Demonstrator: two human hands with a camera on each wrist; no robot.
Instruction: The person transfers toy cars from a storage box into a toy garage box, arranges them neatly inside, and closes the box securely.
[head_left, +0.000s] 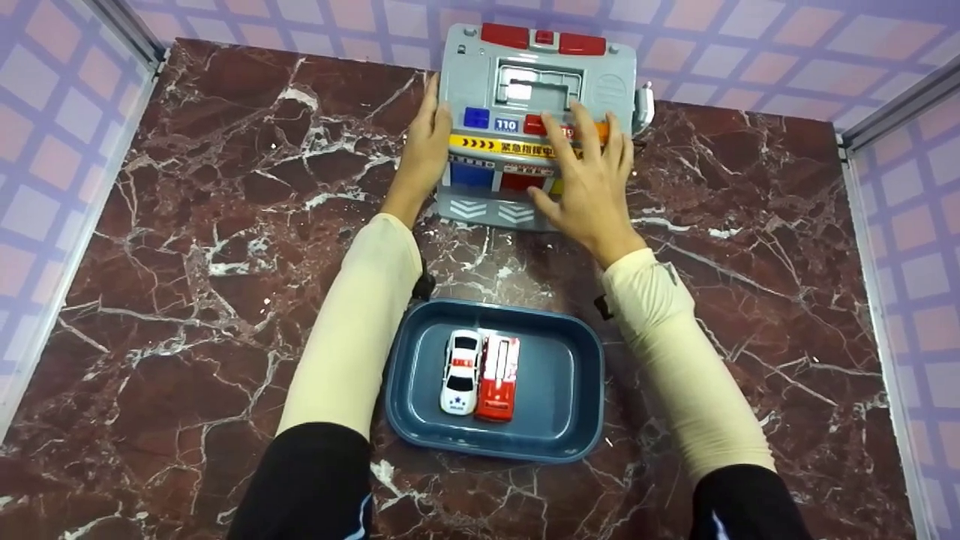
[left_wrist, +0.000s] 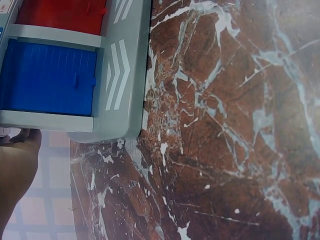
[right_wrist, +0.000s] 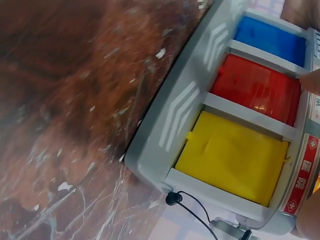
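A grey toy rescue station [head_left: 469,82] stands at the back of the marbled surface. My left hand [head_left: 426,154] rests along its left side, fingers fairly straight. Over its front right part my right hand [head_left: 592,184] spreads its fingers, the fingertips by the red button [head_left: 535,124] and the orange button [head_left: 603,133]; whether they press cannot be told. A blue button [head_left: 476,118] shows to the left. In the wrist views, the blue door [left_wrist: 50,77], red door [right_wrist: 257,87] and yellow door [right_wrist: 230,155] are closed.
Between my forearms sits a dark blue tray [head_left: 495,450]. A white toy police car [head_left: 460,375] and a red-and-white toy fire truck [head_left: 499,382] lie side by side in it. A black cord [right_wrist: 200,212] hangs near the station's corner. Checked walls [head_left: 750,60] surround the surface.
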